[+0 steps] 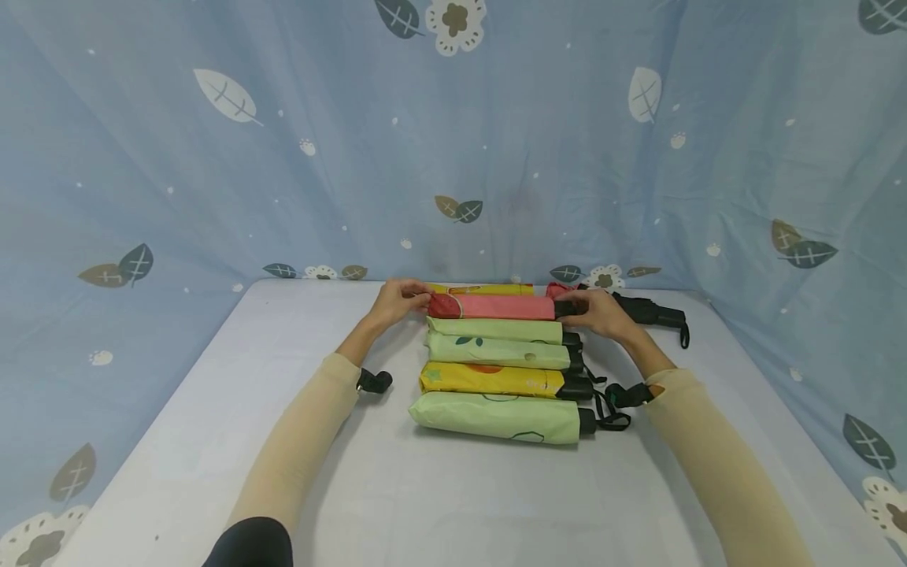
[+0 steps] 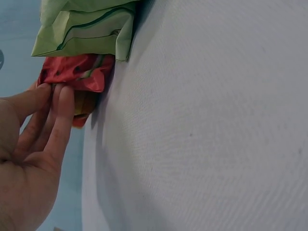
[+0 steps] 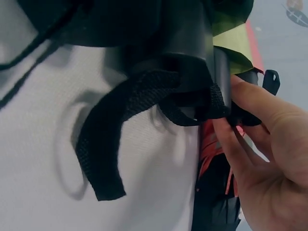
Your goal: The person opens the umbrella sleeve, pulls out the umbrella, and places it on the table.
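Note:
A folded pink umbrella (image 1: 506, 307) with a red, watermelon-patterned end lies crosswise near the back of the table. My left hand (image 1: 400, 303) pinches its red cloth end (image 2: 77, 72) between thumb and fingertips. At the other end, the right hand (image 1: 598, 311) holds the black handle; in the right wrist view thumb and fingers (image 3: 255, 101) reach around it, partly behind other handles. In front of the pink one lie two light green umbrellas (image 1: 503, 352), a yellow umbrella (image 1: 489, 380) and a larger green umbrella (image 1: 496, 417), handles to the right.
Behind the pink umbrella a yellow one (image 1: 489, 289) shows in part. A black folded umbrella (image 1: 645, 311) lies at the back right, beyond the right hand, beside some red cloth (image 1: 560, 290). Black wrist straps (image 1: 612, 421) spread from the handles. A patterned blue curtain (image 1: 340, 157) hangs behind the white table (image 1: 496, 504).

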Demonstrator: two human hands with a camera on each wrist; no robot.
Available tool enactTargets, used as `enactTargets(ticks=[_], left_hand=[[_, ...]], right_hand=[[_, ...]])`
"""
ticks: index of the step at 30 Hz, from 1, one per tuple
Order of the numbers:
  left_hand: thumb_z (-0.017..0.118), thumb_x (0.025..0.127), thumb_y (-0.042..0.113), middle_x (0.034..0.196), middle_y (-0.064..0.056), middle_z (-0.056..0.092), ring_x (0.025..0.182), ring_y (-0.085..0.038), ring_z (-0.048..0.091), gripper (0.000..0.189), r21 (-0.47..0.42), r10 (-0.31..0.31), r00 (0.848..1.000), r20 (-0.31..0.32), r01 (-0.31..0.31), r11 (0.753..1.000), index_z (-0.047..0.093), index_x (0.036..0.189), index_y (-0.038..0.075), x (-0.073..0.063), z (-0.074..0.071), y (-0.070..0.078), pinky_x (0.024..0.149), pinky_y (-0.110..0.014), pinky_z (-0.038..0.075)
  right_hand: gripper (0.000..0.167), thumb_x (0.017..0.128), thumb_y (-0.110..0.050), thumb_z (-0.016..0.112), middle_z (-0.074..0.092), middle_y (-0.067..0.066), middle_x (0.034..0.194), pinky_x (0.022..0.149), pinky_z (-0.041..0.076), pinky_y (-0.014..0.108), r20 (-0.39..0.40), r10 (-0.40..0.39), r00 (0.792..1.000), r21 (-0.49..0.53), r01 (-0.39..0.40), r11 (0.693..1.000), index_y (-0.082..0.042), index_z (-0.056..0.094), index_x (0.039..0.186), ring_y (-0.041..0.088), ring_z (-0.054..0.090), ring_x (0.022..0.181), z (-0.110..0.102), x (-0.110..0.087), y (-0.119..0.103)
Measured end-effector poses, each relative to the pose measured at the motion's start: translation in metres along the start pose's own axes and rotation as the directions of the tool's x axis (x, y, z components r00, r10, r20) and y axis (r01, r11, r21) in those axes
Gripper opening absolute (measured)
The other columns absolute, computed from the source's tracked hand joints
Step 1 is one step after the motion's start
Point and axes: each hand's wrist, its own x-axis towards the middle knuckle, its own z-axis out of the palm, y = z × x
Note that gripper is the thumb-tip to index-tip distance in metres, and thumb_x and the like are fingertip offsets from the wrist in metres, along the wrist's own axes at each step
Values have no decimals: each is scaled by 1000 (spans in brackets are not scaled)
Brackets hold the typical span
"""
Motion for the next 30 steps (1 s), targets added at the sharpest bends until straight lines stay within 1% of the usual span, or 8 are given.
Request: enactTargets(ticks=[2, 4, 6, 11, 16, 22, 27, 30], left_hand=[[61, 96, 5, 112, -34, 66, 103, -49, 65, 26, 7, -6, 1000, 7, 6, 1000, 65, 118, -10, 0, 0, 0, 90, -56, 55], [61, 96, 7, 112, -33, 66, 103, -49, 65, 27, 10, -1, 1000, 4, 1, 1000, 65, 119, -9, 4, -1, -7, 90, -56, 55], [63, 96, 11, 113, -31, 67, 102, -48, 66, 28, 13, 1, 1000, -6, -1, 1000, 66, 119, -6, 5, 0, -13, 89, -54, 56], [66, 95, 14, 110, -27, 69, 99, -43, 68, 25, 23, 5, 1000, -28, -4, 1000, 69, 115, -1, 3, 0, -14, 87, -49, 58], [66, 94, 13, 107, -22, 71, 93, -34, 71, 21, 34, 10, 999, -46, -8, 999, 71, 111, 2, 3, -1, -17, 85, -44, 60], [66, 95, 14, 105, -21, 72, 87, -25, 73, 21, 23, 26, 998, -49, -25, 999, 71, 111, 3, 4, -1, -19, 84, -44, 60], [65, 94, 12, 107, -24, 71, 87, -27, 73, 22, -6, 43, 998, -46, -44, 999, 70, 112, 0, 4, -3, -20, 84, -46, 60], [65, 95, 12, 108, -24, 71, 89, -29, 73, 22, -9, 47, 998, -36, -47, 999, 70, 113, 0, 2, -5, -20, 85, -46, 60]], right_hand=[[47, 88, -18, 75, 62, 14, 98, 65, 41, 31, -17, -11, 1000, -4, 11, 1000, -7, 61, 132, 18, 50, 74, 1, -1, -1], [49, 88, -17, 75, 64, 17, 105, 66, 43, 33, -26, -10, 1000, 2, 10, 1000, -8, 61, 133, 22, 54, 79, 1, -2, -1], [50, 87, -17, 75, 61, 20, 125, 74, 49, 38, -33, -10, 999, 11, 11, 1000, -8, 60, 134, 27, 60, 91, 2, -3, -1], [49, 88, -16, 75, 60, 20, 131, 84, 55, 45, -29, -11, 1000, 32, 12, 999, -10, 60, 134, 32, 65, 103, 2, -3, -1], [50, 87, -19, 76, 62, 18, 126, 79, 54, 39, -35, -19, 999, 28, 20, 999, -11, 61, 134, 28, 65, 98, 1, -2, -1], [52, 86, -19, 77, 63, 18, 122, 61, 43, 30, -55, -34, 998, 30, 36, 999, -11, 61, 135, 23, 60, 84, -3, -4, -1], [50, 87, -19, 76, 65, 19, 121, 55, 41, 27, -75, -52, 996, 21, 53, 998, -11, 61, 134, 17, 59, 75, -4, -6, 1], [49, 87, -18, 76, 65, 19, 122, 57, 43, 26, -84, -58, 995, 23, 60, 998, -11, 62, 133, 14, 60, 76, -4, -8, 2]])
